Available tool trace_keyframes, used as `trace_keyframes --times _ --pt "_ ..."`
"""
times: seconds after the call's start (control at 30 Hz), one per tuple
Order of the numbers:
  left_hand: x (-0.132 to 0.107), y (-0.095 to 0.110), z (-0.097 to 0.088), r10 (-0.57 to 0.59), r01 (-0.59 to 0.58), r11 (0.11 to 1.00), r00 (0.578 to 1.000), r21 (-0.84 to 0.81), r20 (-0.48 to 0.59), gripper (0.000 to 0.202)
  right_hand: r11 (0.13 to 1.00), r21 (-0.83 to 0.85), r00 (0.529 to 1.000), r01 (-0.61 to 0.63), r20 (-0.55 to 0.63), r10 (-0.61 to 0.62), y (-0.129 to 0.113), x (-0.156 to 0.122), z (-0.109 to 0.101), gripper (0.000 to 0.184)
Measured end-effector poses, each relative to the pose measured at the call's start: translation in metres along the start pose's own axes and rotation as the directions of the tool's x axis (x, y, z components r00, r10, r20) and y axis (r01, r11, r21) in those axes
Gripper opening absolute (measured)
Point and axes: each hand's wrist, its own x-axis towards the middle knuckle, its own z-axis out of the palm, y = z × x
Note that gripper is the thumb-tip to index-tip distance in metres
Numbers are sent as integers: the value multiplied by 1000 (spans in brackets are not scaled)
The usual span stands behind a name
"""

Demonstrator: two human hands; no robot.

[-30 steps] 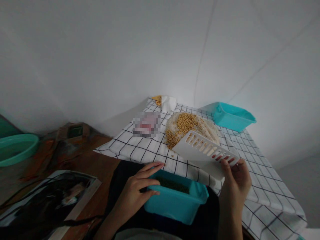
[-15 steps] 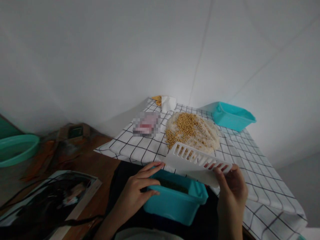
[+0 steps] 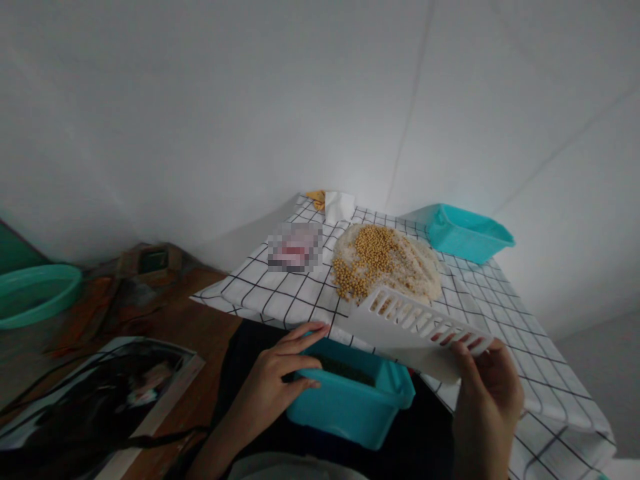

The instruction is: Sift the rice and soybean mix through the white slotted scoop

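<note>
A teal plastic bin (image 3: pixel 345 408) rests on my lap below the table edge, with small dark green contents (image 3: pixel 347 370) inside. My left hand (image 3: pixel 277 377) grips its left end, the thumb outside and the fingers over the rim. In my right hand (image 3: pixel 493 390) is a white slotted plastic piece (image 3: pixel 400 340), pinched at its right end between thumb and fingers. It is tilted above the table's front edge, its slotted side away from me. Just beyond it lies a heap of yellow beans (image 3: pixel 375 247) mixed with pale rice-like grains (image 3: pixel 420 277).
A second teal bin (image 3: pixel 465 240) stands at the back right of the checked tablecloth (image 3: pixel 280 290). A blurred-out pink packet (image 3: pixel 296 248), a white paper (image 3: pixel 340 207) and a yellow cloth-like item (image 3: pixel 317 199) lie toward the left. On the floor side are a green basin (image 3: pixel 43 303) and a framed picture (image 3: pixel 165 387).
My right hand has moved to the right with the white slotted piece, away from my left hand. My left hand and the bin on my lap stay nearly still.
</note>
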Motion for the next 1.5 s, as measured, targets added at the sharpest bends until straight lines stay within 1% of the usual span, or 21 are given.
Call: trace_keyframes --times 0.13,0.2,0.27,0.37,0.5,0.6,0.73,0.9,1.07,1.17,1.33,1.5 --pt "0 2 -1 -7 7 1000 1000 -4 11 13 997 12 994 -82 77 80 10 3 14 24" --pt "0 3 -1 -9 9 1000 1000 -10 17 12 996 -15 992 -86 93 87 16 7 20 24" --pt "0 3 -1 -12 12 1000 1000 -14 16 12 998 -35 994 -61 85 64 19 11 25 23" --pt "0 2 -1 -20 20 1000 1000 -14 17 13 1000 -13 999 16 31 -16 20 15 26 23" --pt "0 2 -1 -20 20 1000 1000 -18 16 13 991 25 985 135 -115 -131 17 17 17 23" --pt "0 2 0 -22 22 1000 1000 -13 19 13 984 48 966 172 -203 -159 17 19 6 23" --pt "0 0 0 -13 14 1000 1000 -7 14 12 980 51 949 194 -264 -174 19 20 -7 24" --pt "0 0 0 1 -1 1000 1000 -2 11 13 976 -26 934 216 -286 -214 19 19 -23 23" --pt "0 0 0 9 -9 1000 1000 13 -3 14 981 -18 938 194 -290 -190 21 19 -34 25" --pt "0 0 0 19 -20 1000 1000 18 4 13 982 -14 943 188 -276 -185 23 19 -36 28" --pt "0 -1 0 28 -28 999 1000 16 -7 14 983 -53 950 177 -250 -184 21 18 -34 27" --pt "0 -2 1 32 -31 999 999 16 -13 13 985 -41 954 168 -246 -173 20 18 -33 28"
